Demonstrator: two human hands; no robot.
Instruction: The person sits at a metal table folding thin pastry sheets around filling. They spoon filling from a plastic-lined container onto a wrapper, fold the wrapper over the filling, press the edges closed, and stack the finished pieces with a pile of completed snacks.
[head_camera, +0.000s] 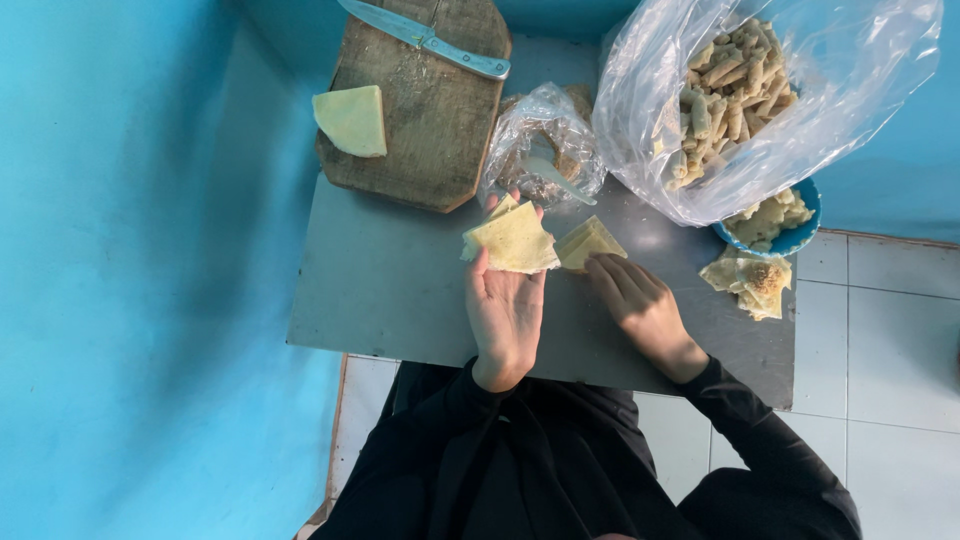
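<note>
A small home food-making corner. Wooden cutting board (415, 105), knife (425, 38), bagged rolled snacks (730, 85) on a grey table (380, 280). Blue walls, tiled floor

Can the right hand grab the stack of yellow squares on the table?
Probably yes. The right hand already has its fingers at the edge of the stack, with nothing between them. The left hand holds its own sheet beside it, out of the way.
</note>
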